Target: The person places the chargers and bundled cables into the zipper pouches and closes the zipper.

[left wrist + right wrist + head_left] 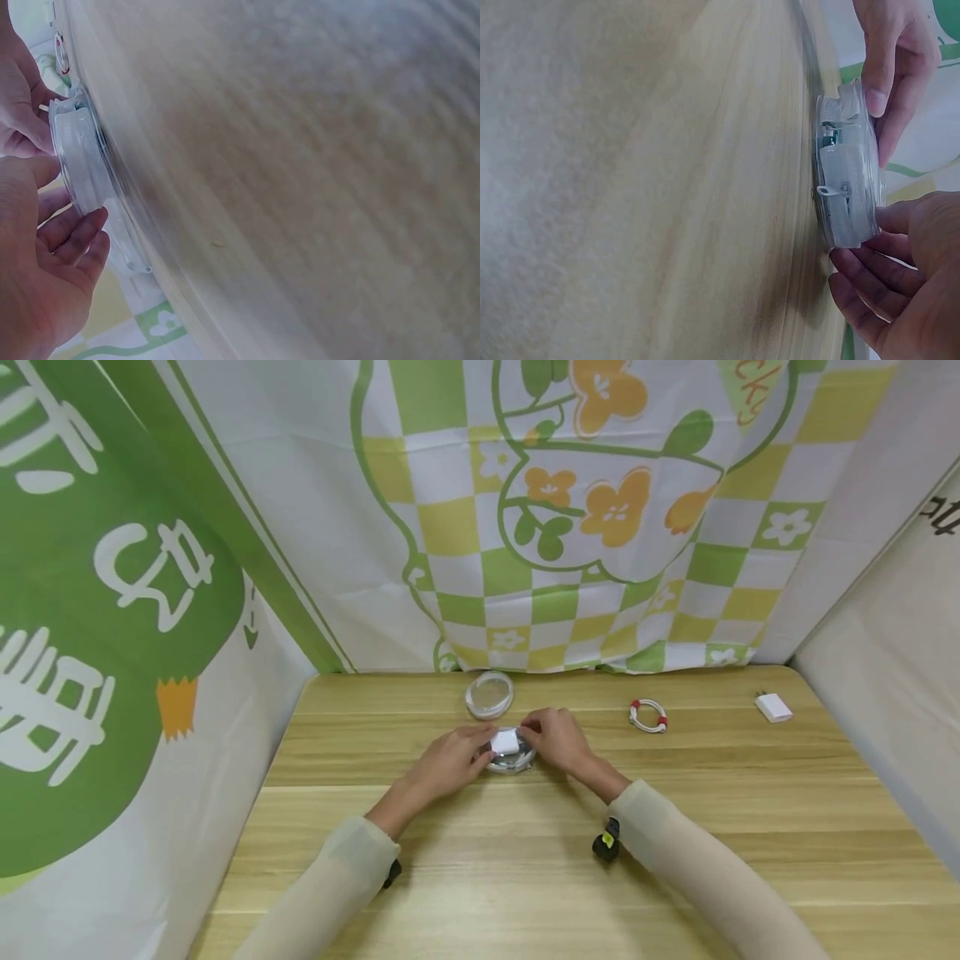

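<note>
white block [505, 742], green-yellow checked cloth [600, 539]

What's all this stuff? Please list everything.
Clear round case: one, transparent and whitish, between the hands
White block: one, white, in or on that case
Round clear item: one, whitish rim, behind the case
Coiled cable: one, white with red ties, right of the hands
Plug adapter: one, white, far right
Table: one, yellowish, underneath
Printed cloth: count unclear, white, green, yellow, orange, around table
Wrist devices: two, mostly black, at wrists
Sleeves: two, cream, on the arms
Left hand: one, at the case's left
Right hand: one, at the case's right
</note>
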`<state>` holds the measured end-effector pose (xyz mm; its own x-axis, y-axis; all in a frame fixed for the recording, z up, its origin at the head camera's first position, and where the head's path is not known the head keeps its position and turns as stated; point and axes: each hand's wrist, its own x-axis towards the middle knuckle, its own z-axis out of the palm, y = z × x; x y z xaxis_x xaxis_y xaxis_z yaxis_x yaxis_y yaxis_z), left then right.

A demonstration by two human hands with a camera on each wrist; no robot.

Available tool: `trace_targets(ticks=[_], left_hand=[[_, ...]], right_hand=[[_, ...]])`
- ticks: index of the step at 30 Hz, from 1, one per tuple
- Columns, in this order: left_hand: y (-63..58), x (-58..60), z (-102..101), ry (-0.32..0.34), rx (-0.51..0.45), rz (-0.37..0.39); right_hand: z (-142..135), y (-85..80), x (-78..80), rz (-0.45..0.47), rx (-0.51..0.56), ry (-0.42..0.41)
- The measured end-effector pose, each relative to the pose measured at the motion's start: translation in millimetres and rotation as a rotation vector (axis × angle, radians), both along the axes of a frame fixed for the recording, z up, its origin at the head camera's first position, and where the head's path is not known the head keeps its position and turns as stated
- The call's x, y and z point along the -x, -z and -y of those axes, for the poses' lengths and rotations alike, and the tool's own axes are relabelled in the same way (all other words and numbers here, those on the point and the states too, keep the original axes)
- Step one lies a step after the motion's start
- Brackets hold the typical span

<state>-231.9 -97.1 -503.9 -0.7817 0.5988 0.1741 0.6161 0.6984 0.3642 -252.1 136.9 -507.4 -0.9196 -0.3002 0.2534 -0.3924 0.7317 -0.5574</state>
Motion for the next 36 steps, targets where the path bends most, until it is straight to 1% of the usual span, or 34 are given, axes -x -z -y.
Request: trace_targets(ticks=[7, 13, 16, 18, 25, 29, 36], left_hand=[[-4.5, -4.5, -4.5, -0.033, 0.014, -0.013], [-9.2, -7.2, -12.0, -0.01, 0.006, -0.09], [-10.9, -8.1, -16.1, 0.002, 0.021, -0.106], [-11.6, -9.1, -18.8, 0.003, 0.03, -0.103], [-9.3, -13.9, -26.7, -0.021, 0.086, -0.082], [-6.8, -16.3, -29.5, -0.034, 0.099, -0.057], [-2.3, -16.2, -32.0, -0.036, 0.101, -0.041]], right_hand=[[-5.1, -0.1, -0.4, 0.03, 0.018, 0.011], [-15.0, 0.2, -6.7, 0.085, 0.058, 0.048], [-20.3, -1.5, -10.0, 0.097, 0.059, 0.055], [-23.8, -2.2, -11.6, 0.095, 0.053, 0.052], [-33.0, -3.9, -18.5, 0.037, 0.022, 0.038], [-36.2, -4.4, -23.9, 0.035, 0.019, 0.03], [-38.0, -3.3, -30.2, 0.045, -0.006, -0.023]])
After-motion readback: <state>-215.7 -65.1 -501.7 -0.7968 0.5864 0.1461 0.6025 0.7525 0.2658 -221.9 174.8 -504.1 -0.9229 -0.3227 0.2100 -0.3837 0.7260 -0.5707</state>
